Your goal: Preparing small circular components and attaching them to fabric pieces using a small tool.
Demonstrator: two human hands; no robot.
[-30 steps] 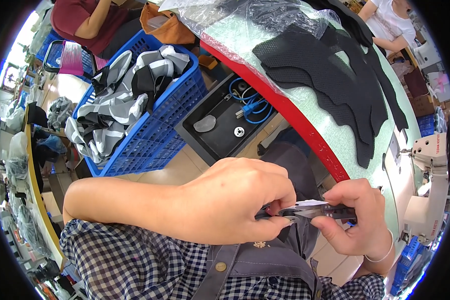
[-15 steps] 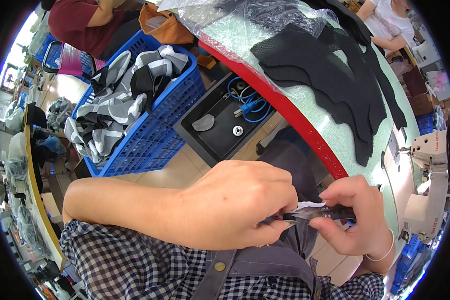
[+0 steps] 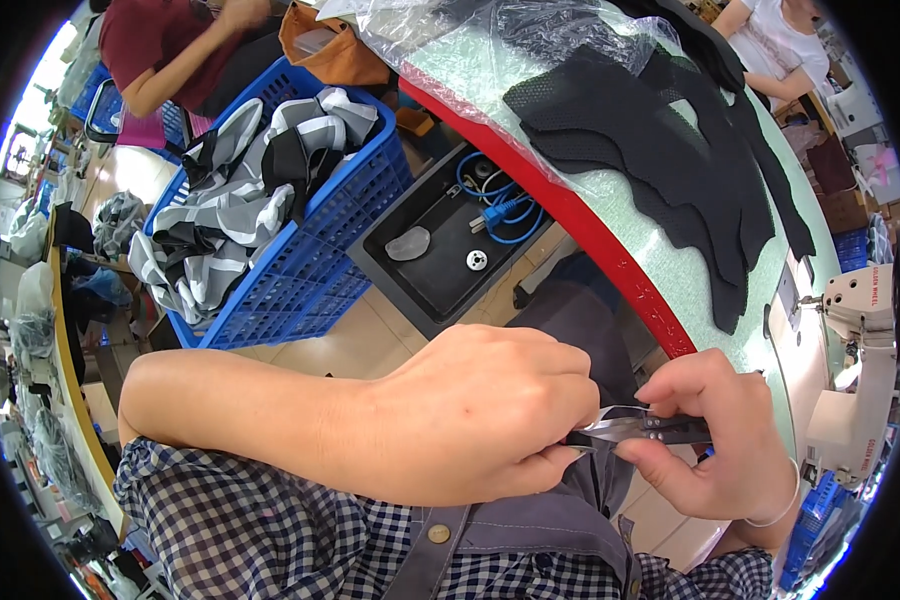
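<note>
My right hand (image 3: 720,435) holds a pair of thread snips (image 3: 660,429) with a black handle and bare metal blades. The snips lie across between thumb and fingers, and their blades point left toward my left hand (image 3: 505,415). My left hand is closed, its knuckles up, right against the blade tips. A small dark edge shows between its thumb and fingers; the rest of what it pinches is hidden. Both hands are over my lap, close together.
A green table (image 3: 670,250) with a red edge carries stacked black mesh fabric pieces (image 3: 660,170) and clear plastic film. A sewing machine (image 3: 855,370) stands at right. Left are a blue basket (image 3: 300,280) of grey-white cloth and a black drawer (image 3: 440,290). Co-workers sit beyond.
My left hand has shifted slightly right, over the blade tips. The white sliver beside the blades has mostly gone from sight. The far-left co-worker's arm has moved.
</note>
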